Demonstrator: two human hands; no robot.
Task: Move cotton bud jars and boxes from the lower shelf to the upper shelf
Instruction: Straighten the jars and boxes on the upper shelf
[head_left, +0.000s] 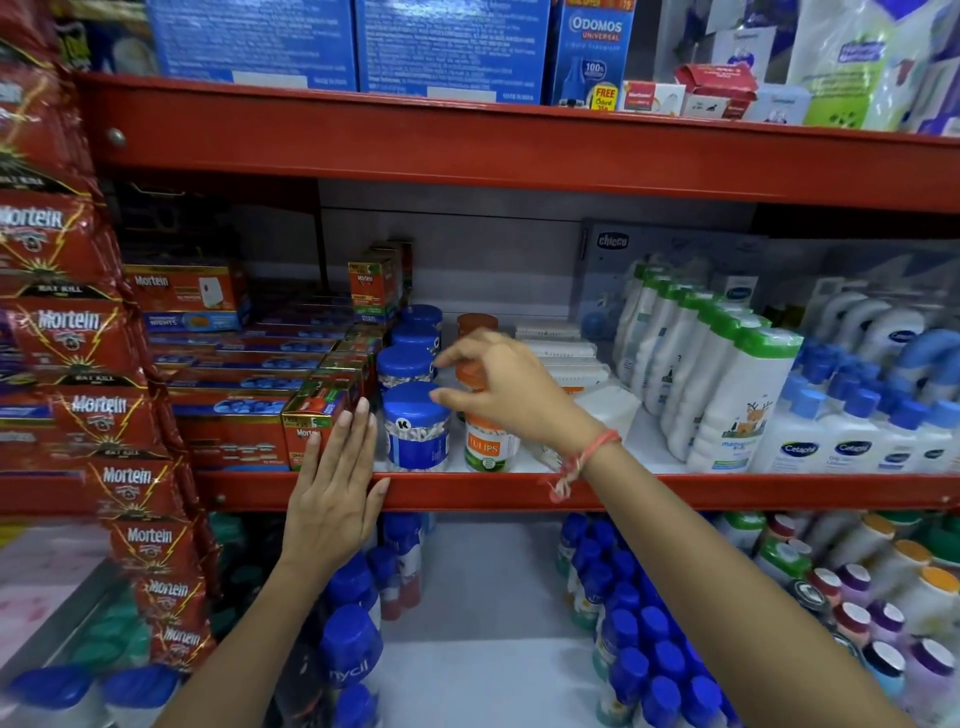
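Bare white shelf is showing behind the jars while the right hand (511, 387) is gripping the orange lid of the Tulips jar (488, 441) just right of the blue-lidded jar (415, 426), and the left hand (332, 488), fingers flat and empty, is resting against the shelf's red edge (467, 491) by a Mortein box (311, 421).

shop | red shelf (519, 491) w/ stocked Mortein packs (67, 332), Cetaphil bottles (800, 441)

I saw a red-painted metal shelf edge (675, 491) with a dull sheen. The front jar (415, 436) was clear plastic under a smooth blue plastic lid. The Mortein sachets (67, 332) looked like glossy foil, and the white lotion bottles (737, 400) smooth matt plastic.
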